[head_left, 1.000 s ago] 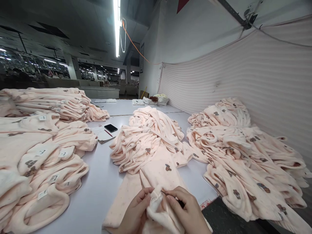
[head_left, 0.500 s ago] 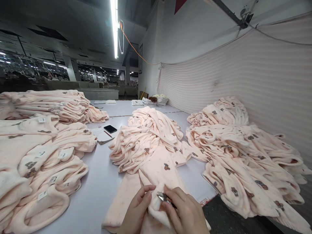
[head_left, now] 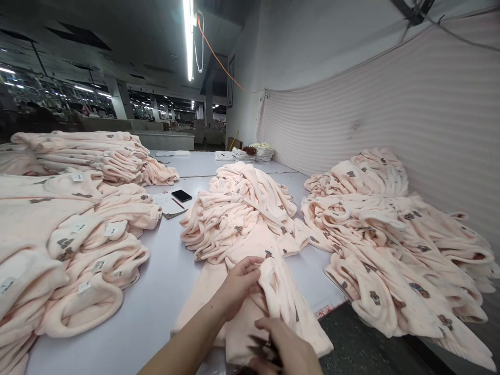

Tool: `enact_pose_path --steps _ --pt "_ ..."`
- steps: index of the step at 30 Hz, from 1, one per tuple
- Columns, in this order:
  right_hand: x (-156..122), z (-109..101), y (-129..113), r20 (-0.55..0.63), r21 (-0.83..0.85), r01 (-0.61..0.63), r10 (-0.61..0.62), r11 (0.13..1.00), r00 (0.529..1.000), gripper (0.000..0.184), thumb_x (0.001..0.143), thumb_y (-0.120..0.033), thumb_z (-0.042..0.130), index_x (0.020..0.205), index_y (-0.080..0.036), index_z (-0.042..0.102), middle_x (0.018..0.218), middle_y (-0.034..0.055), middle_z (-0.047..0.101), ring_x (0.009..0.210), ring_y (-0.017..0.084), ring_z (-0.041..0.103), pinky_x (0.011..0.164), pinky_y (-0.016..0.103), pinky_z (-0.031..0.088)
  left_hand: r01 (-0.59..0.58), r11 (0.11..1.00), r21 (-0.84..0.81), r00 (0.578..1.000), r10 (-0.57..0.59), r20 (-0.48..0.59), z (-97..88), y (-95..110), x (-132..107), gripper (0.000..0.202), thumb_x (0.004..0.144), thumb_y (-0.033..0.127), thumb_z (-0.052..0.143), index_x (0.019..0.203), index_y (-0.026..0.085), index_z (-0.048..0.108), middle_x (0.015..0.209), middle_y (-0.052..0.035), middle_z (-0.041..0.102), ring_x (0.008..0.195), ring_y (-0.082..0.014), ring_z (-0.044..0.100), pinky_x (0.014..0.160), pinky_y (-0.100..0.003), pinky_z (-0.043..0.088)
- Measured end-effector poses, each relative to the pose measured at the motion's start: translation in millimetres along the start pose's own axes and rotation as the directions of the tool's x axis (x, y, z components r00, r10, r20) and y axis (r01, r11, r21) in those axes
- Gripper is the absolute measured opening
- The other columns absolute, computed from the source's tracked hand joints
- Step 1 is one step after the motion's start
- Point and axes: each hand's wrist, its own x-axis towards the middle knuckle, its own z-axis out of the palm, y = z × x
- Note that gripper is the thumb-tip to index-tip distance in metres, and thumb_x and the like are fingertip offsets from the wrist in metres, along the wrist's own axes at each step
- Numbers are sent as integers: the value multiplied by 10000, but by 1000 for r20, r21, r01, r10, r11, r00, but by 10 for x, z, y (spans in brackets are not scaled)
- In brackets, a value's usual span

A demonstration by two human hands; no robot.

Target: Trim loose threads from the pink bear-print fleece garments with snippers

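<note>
In the head view, my left hand (head_left: 239, 285) pinches a folded edge of a pale pink fleece garment (head_left: 282, 291) with small bear prints, raising it off the table. Lower down, my right hand (head_left: 294, 348) is smeared by motion and closed around small thread snips (head_left: 261, 345), whose dark blades point left, in front of the garment's lower part. The garment's far end runs up to a bunched heap of the same fleece (head_left: 234, 219).
Piles of similar pink garments lie at left (head_left: 97, 250), with white tags, and at right (head_left: 390, 234), overhanging the table edge. A phone (head_left: 182, 195) and a pencil (head_left: 178, 203) rest by papers. White stacks (head_left: 262, 152) stand at the back by a striped curtain (head_left: 371, 99).
My left hand has moved up and away, lifting the fleece edge. My right hand, with the snips, has come away from the fabric near my left fingers and dropped lower. The view has shifted slightly.
</note>
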Motion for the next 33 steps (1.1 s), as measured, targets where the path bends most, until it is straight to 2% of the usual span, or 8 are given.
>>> enact_pose_path --steps 4,8,13,18,22,26,29,33 --pt "24 237 24 132 -170 35 -12 985 991 352 614 -46 550 884 -252 641 877 15 685 725 198 663 633 243 457 -26 999 47 998 29 -52 -180 18 -156 282 768 329 658 1003 182 609 989 -78 646 934 -228 596 809 -348 470" --pt "225 52 45 41 211 -5 -4 978 999 95 734 -135 514 755 -216 559 782 3 600 746 168 603 662 235 447 -108 905 412 932 237 -275 -381 -278 -559 206 792 375 638 707 197 578 695 0 591 726 -170 547 666 -246 409" --pt "331 -80 -5 15 542 -11 3 840 1000 111 853 -281 483 803 -203 544 805 17 593 785 175 594 716 243 468 -145 866 478 968 225 -115 -192 -709 -658 324 722 417 677 951 193 625 818 -53 668 742 -222 579 658 -277 426" --pt "285 -97 121 -166 186 68 -36 980 985 132 827 -162 429 876 -233 530 818 11 577 718 168 564 635 241 437 -265 911 317 917 339 -210 -123 -603 -626 144 849 361 530 817 221 543 746 -13 562 697 -173 516 648 -246 406" --pt "279 -172 170 -89 -83 65 -73 994 993 244 697 -59 410 820 -246 508 845 4 538 718 165 566 626 245 445 -369 731 575 788 574 -224 -201 -538 -701 100 770 142 530 763 239 510 711 5 476 631 -169 443 618 -256 364" --pt "288 -272 55 -10 9 39 -39 999 999 321 727 -86 462 984 -262 536 999 22 563 836 167 608 698 238 488 -462 592 661 712 691 -122 -154 -533 -665 202 708 37 464 708 237 492 733 -4 448 652 -182 430 622 -271 346" --pt "321 -301 -39 -20 100 71 -70 992 997 447 735 -114 516 1155 -268 517 1155 51 556 980 191 595 773 251 486 -465 608 643 718 684 -128 -71 -553 -596 193 720 50 482 714 242 465 710 8 428 641 -179 420 611 -272 341" --pt "369 -286 -13 -68 214 149 -137 965 988 256 745 -65 421 884 -229 559 869 27 609 829 174 600 721 245 468 -328 712 621 807 553 -209 -41 -675 -517 105 772 181 570 782 240 483 710 11 456 645 -183 440 620 -278 346"
